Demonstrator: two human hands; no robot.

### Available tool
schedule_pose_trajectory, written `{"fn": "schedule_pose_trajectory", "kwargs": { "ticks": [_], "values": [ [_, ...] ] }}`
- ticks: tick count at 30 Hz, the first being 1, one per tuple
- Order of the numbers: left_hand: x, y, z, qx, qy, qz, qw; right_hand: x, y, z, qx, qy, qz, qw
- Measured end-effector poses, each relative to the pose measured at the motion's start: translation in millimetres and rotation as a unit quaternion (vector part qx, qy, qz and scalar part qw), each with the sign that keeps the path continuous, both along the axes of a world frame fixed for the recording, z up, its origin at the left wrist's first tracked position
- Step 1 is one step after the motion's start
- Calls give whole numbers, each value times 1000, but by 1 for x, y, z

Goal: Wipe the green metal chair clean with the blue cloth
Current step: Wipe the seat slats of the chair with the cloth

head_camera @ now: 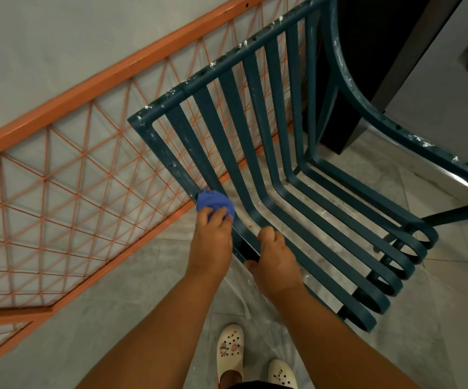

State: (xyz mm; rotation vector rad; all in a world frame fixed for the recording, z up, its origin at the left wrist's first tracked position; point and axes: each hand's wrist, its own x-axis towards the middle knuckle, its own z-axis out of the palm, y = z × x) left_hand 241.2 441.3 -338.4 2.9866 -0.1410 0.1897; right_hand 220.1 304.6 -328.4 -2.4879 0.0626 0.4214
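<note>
The green metal chair (269, 113) has long slats that run down its back and curve into the seat. White paint specks dot its top rail and right arm. A bunched blue cloth (214, 204) sits against the left edge of the frame, low on the backrest. My left hand (211, 242) holds the cloth and presses it onto that frame bar. My right hand (273, 259) grips the near left slats of the seat, fingers curled round the metal.
An orange metal railing (67, 175) with a triangular mesh runs diagonally behind the chair on the left. A dark panel (373, 66) stands behind the chair's right side. The floor is grey tile; my two white clogs (231, 352) stand below.
</note>
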Motion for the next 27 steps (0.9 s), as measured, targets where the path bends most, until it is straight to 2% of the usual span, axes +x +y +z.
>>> {"fn": "schedule_pose_trajectory", "kwargs": {
  "ticks": [4, 7, 13, 19, 24, 27],
  "values": [
    [-20, -8, -11, -23, 28, -65, 997, 1, -2, -1, 14, 4, -2, 1000],
    [-12, 7, -7, 14, 1, -109, 994, 2, -1, -1, 17, 2, 1, 1000],
    [23, 31, 7, 3, -66, -20, 998, 4, -2, 3, 20, 15, -2, 1000],
    [4, 28, -5, -1, -42, -123, 992, 3, 1, 4, 1, 17, 25, 1000],
    [11, 21, -4, -32, -72, -69, 994, 15, 15, 9, -86, 23, 107, 990],
    [10, 22, -7, -25, -61, -87, 994, 23, 28, 10, -86, -6, 121, 989]
  ]
}}
